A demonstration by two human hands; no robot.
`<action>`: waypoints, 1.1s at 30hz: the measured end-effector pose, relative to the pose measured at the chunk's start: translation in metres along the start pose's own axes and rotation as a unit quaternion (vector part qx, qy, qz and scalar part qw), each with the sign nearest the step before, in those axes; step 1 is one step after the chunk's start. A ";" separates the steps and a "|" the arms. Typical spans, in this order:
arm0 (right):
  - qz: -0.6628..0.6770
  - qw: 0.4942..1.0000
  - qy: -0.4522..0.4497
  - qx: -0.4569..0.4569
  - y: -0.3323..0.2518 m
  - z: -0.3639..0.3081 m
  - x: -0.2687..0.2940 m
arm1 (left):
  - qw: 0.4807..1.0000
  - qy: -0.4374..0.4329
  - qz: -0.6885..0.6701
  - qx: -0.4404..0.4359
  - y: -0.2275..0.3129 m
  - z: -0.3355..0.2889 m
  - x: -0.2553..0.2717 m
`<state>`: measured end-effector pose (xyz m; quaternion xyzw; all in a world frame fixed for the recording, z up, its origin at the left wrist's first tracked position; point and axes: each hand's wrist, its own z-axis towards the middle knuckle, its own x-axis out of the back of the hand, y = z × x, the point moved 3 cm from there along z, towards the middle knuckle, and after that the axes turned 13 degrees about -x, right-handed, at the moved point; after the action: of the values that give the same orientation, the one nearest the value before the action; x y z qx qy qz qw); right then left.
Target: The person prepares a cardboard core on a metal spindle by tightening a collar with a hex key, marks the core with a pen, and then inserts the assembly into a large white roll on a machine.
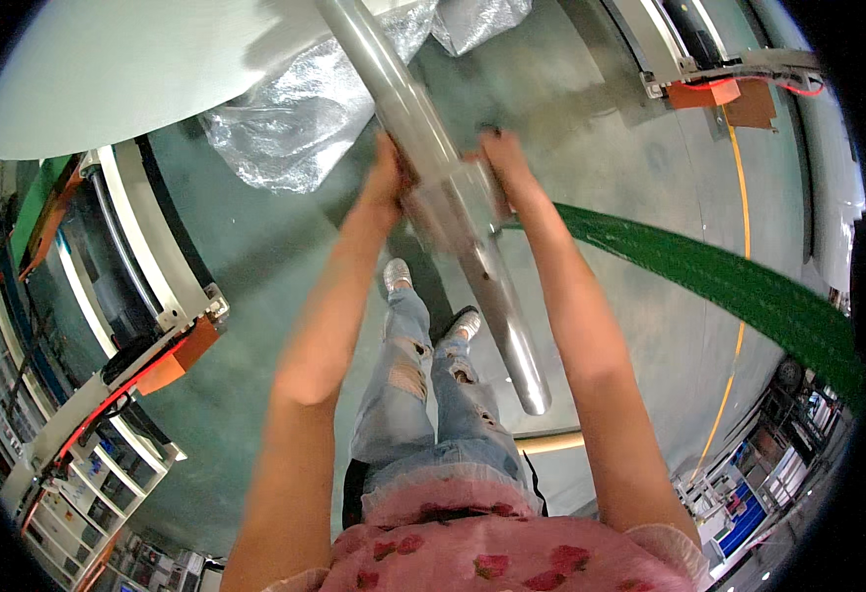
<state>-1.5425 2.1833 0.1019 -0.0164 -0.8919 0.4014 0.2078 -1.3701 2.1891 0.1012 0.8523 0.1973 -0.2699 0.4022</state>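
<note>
A long shiny metal shaft (508,331) runs slantwise from the top of the view down toward my legs, its near end free in the air. Around its middle sits a wide grey collar (445,205), smeared by motion. My left hand (386,183) is closed against the collar's left side, fingers partly hidden behind it. On the opposite side my right hand (504,163) is closed at the collar's upper right edge, also blurred. Both arms reach straight forward. The shaft's far end points toward a large white roll (127,79).
Crumpled clear plastic wrap (295,123) lies beside the roll. A long green beam or strip (699,271) stretches right from near my right hand. Machine frames with orange corner pieces (181,357) stand at left and upper right. A yellow line (744,197) marks the floor.
</note>
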 end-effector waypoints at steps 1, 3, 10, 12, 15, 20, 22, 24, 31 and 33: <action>-0.091 0.992 0.056 0.068 -0.024 0.022 0.003 | 0.997 0.042 0.013 -0.056 0.029 0.025 0.002; -0.048 0.988 0.072 0.125 -0.070 0.027 -0.006 | 0.976 0.131 0.051 -0.166 0.101 0.055 0.009; 0.137 0.983 -0.057 0.105 -0.112 -0.038 0.021 | 0.955 0.143 0.111 -0.235 0.166 0.041 0.025; 0.176 0.982 -0.052 0.049 -0.060 -0.048 0.039 | 0.964 0.186 0.118 -0.148 0.141 0.036 0.035; 0.066 0.993 -0.078 -0.052 -0.020 -0.079 0.056 | 0.971 0.182 0.135 -0.073 0.107 0.025 0.035; 0.136 0.975 -0.142 -0.104 0.012 -0.095 0.048 | 0.963 0.141 0.219 -0.065 0.099 0.037 0.010; 0.059 0.986 -0.139 -0.064 0.013 -0.073 0.032 | 0.943 0.155 0.283 -0.082 0.112 0.057 -0.004; -0.170 0.979 -0.107 0.019 0.001 -0.051 0.014 | 0.937 0.153 0.290 -0.120 0.126 0.080 -0.021; -0.177 0.980 -0.092 -0.014 -0.073 -0.006 -0.037 | 0.849 0.265 0.408 -0.208 0.127 0.113 -0.032; -0.161 0.976 -0.128 -0.071 -0.045 -0.003 -0.049 | 0.865 0.269 0.370 -0.207 0.127 0.109 -0.034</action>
<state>-1.4906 2.1457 0.1190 0.1644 -0.9284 0.2966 0.1518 -1.3596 2.0228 0.1377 0.7997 0.0195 0.1852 0.5708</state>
